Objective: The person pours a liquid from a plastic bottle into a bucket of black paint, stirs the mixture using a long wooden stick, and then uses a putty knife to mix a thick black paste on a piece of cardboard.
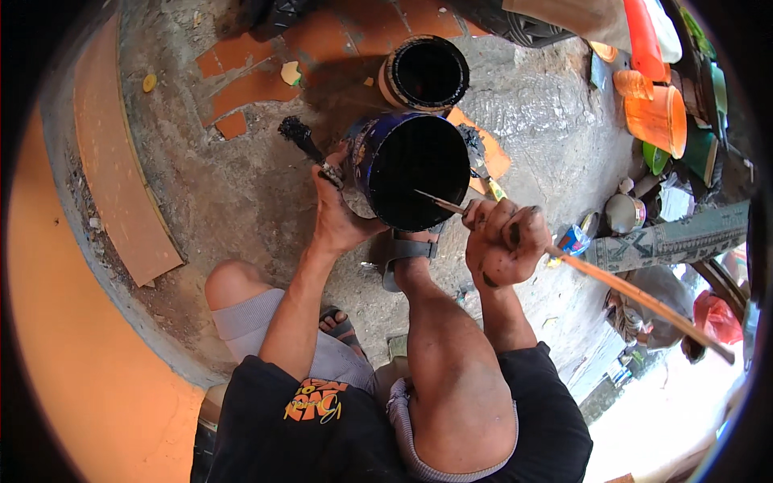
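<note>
My left hand (342, 209) clasps the side of a dark blue can (362, 157) whose mouth tilts toward me and whose inside looks black. The same hand also pinches a brush (302, 138), its head clumped with black paint and pointing away to the left. In my right hand (509, 241), closed and smeared with black, is a long thin wooden stick (628, 291). Its pale pointed end reaches into the can's mouth, while the thick end sticks out to the lower right. Just beyond the can stands a second tub (394, 84), black inside with a paint-smeared rim.
Broken orange floor tiles (306, 52) lie on the rough concrete ground. At the right are an orange bucket (660, 121), a small blue tin (573, 240) and a rolled patterned mat (676, 237). A bent board (121, 153) lies along the orange wall (97, 354) at left.
</note>
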Motion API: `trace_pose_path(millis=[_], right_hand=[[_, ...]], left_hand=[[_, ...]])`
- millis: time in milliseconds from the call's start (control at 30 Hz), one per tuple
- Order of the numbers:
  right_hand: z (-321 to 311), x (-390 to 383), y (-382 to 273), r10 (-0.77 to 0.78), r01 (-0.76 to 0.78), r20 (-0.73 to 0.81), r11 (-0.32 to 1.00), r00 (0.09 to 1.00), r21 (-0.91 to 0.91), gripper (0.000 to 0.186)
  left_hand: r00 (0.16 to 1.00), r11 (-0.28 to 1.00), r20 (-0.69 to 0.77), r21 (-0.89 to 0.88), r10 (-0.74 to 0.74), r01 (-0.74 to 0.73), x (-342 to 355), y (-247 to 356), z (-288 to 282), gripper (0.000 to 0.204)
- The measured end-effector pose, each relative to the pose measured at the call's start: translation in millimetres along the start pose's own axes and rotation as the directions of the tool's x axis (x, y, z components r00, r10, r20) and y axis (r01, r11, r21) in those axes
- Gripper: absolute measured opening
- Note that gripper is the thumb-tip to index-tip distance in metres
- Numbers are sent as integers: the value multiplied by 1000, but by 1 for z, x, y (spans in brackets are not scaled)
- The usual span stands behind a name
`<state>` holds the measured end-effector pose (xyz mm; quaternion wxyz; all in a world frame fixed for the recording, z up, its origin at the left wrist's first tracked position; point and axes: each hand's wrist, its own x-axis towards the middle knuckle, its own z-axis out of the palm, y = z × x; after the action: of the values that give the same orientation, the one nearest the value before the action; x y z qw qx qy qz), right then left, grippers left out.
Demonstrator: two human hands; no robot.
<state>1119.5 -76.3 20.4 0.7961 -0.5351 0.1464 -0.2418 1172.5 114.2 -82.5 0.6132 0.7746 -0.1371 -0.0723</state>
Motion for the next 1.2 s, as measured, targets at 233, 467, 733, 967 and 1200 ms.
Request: trace_pose_path(millis=[233, 467, 733, 967, 1200], right_hand=[[-4, 21, -14, 34, -51, -222, 996, 974, -69, 40], [-17, 24, -16, -120, 126, -232, 992, 965, 9, 40], [-3, 17, -24, 26, -29, -131, 999, 991, -22, 38], [-12, 9, -24, 50, -59, -57, 985, 997, -164, 39], [-16, 13, -11, -163, 149, -31, 954, 986, -259, 42]], left_hand=[[991, 982, -15, 136, 136, -133, 3, 6, 12, 117], [964, 952, 24, 152, 266, -267, 6, 9, 22, 114], [946, 930, 27, 175, 323, -322, 5, 8, 24, 107], [974, 953, 56, 200, 221, -227, 3, 13, 22, 109], [975, 952, 64, 210, 215, -224, 1, 12, 21, 114]])
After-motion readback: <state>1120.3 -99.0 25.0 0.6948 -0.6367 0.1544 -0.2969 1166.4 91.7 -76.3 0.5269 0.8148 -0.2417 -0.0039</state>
